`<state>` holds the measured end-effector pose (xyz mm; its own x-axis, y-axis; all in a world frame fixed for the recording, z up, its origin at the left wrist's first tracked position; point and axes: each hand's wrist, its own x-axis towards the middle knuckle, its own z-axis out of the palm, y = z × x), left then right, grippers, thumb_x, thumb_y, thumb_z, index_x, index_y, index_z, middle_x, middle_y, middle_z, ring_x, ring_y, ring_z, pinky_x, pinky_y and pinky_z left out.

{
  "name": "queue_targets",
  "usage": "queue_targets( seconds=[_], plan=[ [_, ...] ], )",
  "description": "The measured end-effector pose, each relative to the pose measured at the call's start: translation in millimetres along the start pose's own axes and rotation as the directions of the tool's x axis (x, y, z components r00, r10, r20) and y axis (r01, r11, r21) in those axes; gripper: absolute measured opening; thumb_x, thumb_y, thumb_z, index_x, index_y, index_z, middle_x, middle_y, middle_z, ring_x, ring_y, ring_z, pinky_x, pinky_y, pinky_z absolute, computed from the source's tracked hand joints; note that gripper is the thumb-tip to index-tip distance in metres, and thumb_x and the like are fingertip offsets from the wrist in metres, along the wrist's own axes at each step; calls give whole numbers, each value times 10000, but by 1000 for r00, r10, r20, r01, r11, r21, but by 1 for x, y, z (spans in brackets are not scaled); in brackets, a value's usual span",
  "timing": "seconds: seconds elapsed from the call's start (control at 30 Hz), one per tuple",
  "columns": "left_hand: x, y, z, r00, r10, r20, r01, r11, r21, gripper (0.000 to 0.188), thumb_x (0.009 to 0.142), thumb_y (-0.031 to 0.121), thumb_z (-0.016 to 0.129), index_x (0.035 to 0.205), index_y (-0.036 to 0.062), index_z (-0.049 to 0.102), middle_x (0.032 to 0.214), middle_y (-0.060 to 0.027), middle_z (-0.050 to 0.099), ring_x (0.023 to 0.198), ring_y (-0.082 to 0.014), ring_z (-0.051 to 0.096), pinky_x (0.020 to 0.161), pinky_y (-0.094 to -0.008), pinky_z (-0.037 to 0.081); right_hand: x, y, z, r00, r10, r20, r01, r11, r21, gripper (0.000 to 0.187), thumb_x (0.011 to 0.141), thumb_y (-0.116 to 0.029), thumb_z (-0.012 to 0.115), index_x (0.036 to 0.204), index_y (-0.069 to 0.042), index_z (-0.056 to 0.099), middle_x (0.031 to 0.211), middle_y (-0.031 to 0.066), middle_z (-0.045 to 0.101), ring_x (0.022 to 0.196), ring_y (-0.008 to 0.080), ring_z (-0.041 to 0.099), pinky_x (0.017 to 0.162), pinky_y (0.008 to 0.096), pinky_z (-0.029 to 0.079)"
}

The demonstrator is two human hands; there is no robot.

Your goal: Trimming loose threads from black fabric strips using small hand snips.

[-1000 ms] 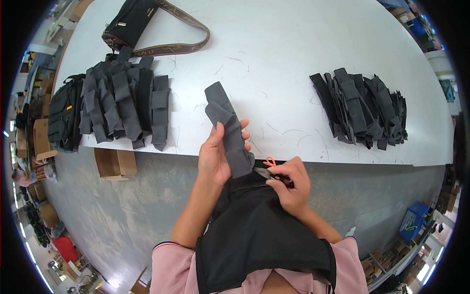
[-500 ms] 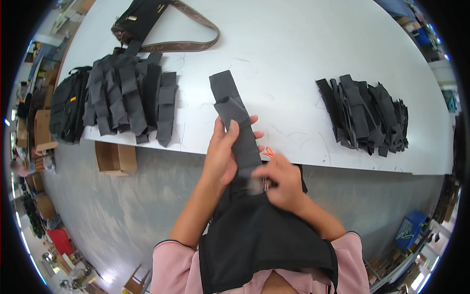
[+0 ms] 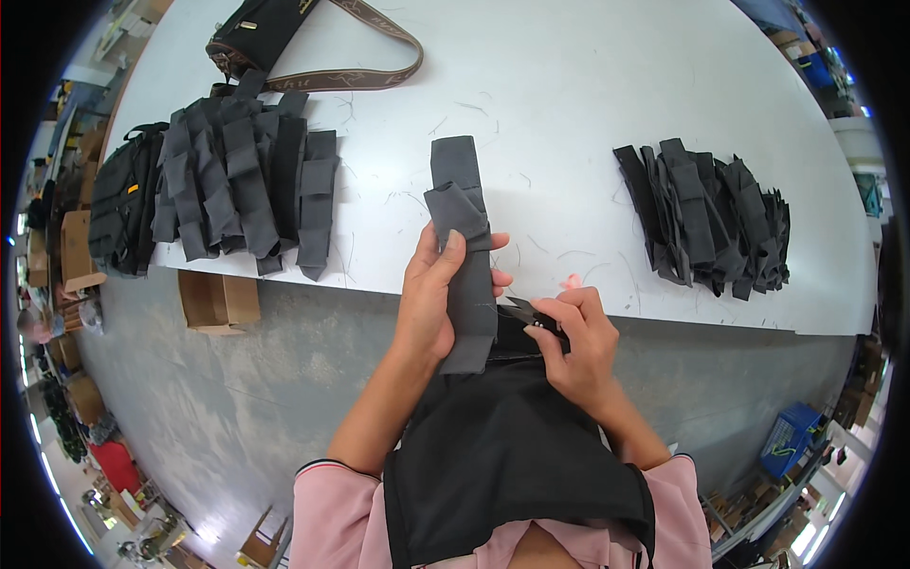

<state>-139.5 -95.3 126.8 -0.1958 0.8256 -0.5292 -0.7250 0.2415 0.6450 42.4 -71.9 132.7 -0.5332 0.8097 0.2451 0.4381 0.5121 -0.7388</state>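
A dark grey fabric strip point(image 3: 466, 294) with a folded flap near its far end is gripped by my left hand point(image 3: 433, 294), thumb on top and fingers behind. Its far end lies over the white table, and its near end hangs by my black apron. Just right of the strip, my right hand point(image 3: 583, 346) holds small thread snips point(image 3: 527, 312), blades pointing toward the strip's edge. A bit of orange cord point(image 3: 570, 282) shows beyond the right fingers. A fine thread seems to run between the blades and the strip.
Piles of similar grey strips lie on the table at left point(image 3: 232, 180) and right point(image 3: 706, 218). A black backpack point(image 3: 126, 199) and a black bag point(image 3: 256, 38) with a patterned strap are at the left. Loose threads dot the white table point(image 3: 550, 114). An open cardboard box point(image 3: 220, 302) stands below its edge.
The strip has turned more upright and moved slightly right. My right hand with the snips has moved right, off the strip's near end, and its blades now show clearly.
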Motion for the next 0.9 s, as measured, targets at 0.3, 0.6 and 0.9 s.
queue_targets(
  seconds=[0.3, 0.6, 0.9],
  plan=[
    [1, 1, 0, 999, 7, 34, -9, 999, 51, 368, 976, 252, 466, 1285, 72, 378, 1085, -159, 621, 735, -180, 644, 606, -277, 517, -4, 4, 0, 998, -49, 27, 47, 998, 48, 300, 659, -54, 740, 945, -80, 651, 770, 58, 536, 620, 214, 539, 543, 317, 423],
    [-2, -3, 2, 998, -30, 51, 26, 997, 66, 315, 987, 224, 438, 1265, 78, 416, 1084, -182, 622, 706, -185, 651, 570, -270, 534, 2, -6, -5, 969, -232, 90, 245, 953, -180, 321, 630, -6, 744, 940, -47, 673, 685, 53, 540, 569, 202, 512, 509, 304, 405],
    [-4, -6, 2, 997, -51, 58, 45, 995, 91, 361, 986, 237, 438, 1305, 79, 376, 1089, -184, 615, 724, -184, 648, 584, -276, 529, -3, -12, -7, 982, -161, 98, 177, 967, -182, 290, 651, -69, 737, 926, -57, 648, 722, 40, 503, 561, 193, 505, 518, 295, 396]
  ],
)
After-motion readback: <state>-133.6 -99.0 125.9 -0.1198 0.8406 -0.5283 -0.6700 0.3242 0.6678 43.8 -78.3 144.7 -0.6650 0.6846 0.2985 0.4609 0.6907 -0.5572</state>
